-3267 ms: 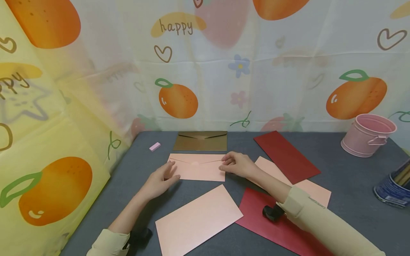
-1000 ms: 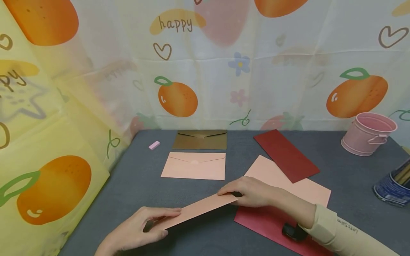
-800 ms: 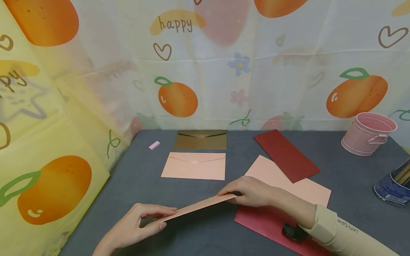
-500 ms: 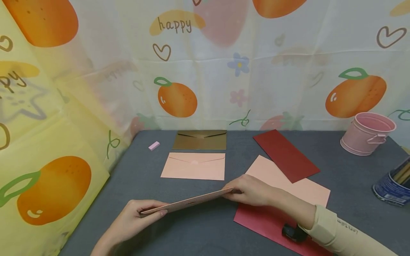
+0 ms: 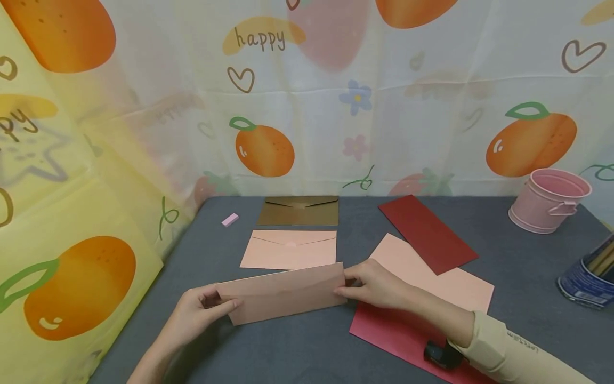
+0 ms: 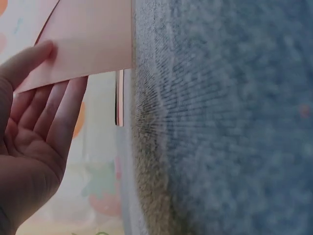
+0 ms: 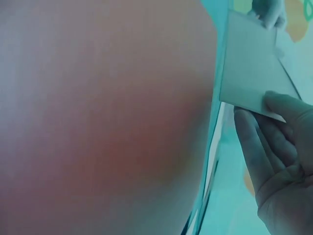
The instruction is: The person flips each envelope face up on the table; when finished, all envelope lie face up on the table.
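Note:
A pale pink envelope (image 5: 288, 293) is held up off the table, tilted so that a broad face shows in the head view. My left hand (image 5: 194, 314) pinches its left end, thumb on the near face and fingers behind. The right hand (image 5: 376, 284) pinches the opposite end the same way. In the left wrist view, a slanting flap edge shows on the envelope (image 6: 93, 39) above the left hand (image 6: 39, 132). Just behind it on the table lies another pink envelope (image 5: 288, 250), flap side up, with a gold-brown envelope (image 5: 299, 214) farther back.
At right, a dark red envelope (image 5: 427, 234) overlaps a pink one (image 5: 460, 288); a larger red one (image 5: 384, 325) lies partly under the right forearm. A small pink block (image 5: 230, 220) sits far left. A pink bucket (image 5: 547, 205) and a blue can (image 5: 585, 285) stand right.
Both hands have left the rear pink envelope and lifted the nearer one. Over the last second it has turned from its upper face, through edge-on, to its other face.

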Motion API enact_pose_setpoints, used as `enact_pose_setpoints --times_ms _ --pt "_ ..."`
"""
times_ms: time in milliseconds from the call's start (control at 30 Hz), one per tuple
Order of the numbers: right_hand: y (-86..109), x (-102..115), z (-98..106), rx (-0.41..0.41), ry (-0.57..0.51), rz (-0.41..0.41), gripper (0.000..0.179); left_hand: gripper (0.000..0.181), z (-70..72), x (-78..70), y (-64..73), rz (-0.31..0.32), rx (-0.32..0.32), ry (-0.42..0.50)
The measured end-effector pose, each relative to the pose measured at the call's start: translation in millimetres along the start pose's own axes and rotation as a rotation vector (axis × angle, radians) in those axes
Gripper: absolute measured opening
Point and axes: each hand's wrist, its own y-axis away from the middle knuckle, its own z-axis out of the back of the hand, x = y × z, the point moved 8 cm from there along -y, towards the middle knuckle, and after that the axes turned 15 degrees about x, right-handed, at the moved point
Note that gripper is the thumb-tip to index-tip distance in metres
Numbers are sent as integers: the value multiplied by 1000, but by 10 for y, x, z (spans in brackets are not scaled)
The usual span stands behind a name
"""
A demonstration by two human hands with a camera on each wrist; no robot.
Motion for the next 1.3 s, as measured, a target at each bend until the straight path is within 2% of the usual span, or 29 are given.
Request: enact_pose_setpoints --times_ms 67,200,367,433,633,767,867,1033,1167,1300 --pt "0 -19 -3 -15 -24 -40 15 23 23 68 -29 63 -19 67" --pt "0 -88 -30 -35 -128 -147 17 32 79 185 -87 141 -77 218" --pt "-6 -168 -122 -44 -361 -244 18 45 155 286 -128 199 -153 276" --pt "-11 -191 -172 -41 -454 -264 18 49 177 310 -136 213 -166 272" --pt "-12 -246 -292 -53 -639 -306 19 54 238 364 -147 249 -182 221" --pt "5 -270 -357 -68 -742 -335 35 54 270 388 -155 260 -181 187" --pt "28 -273 -404 -72 -786 -360 48 54 277 408 -156 265 -172 181" --pt "80 -236 -451 -87 -848 -410 60 54 264 420 -150 263 -150 186" --pt "116 -156 -476 -79 -881 -426 63 54 244 416 -146 254 -127 193" --pt "132 -77 -486 -61 -889 -417 64 54 235 415 -139 269 -112 159"
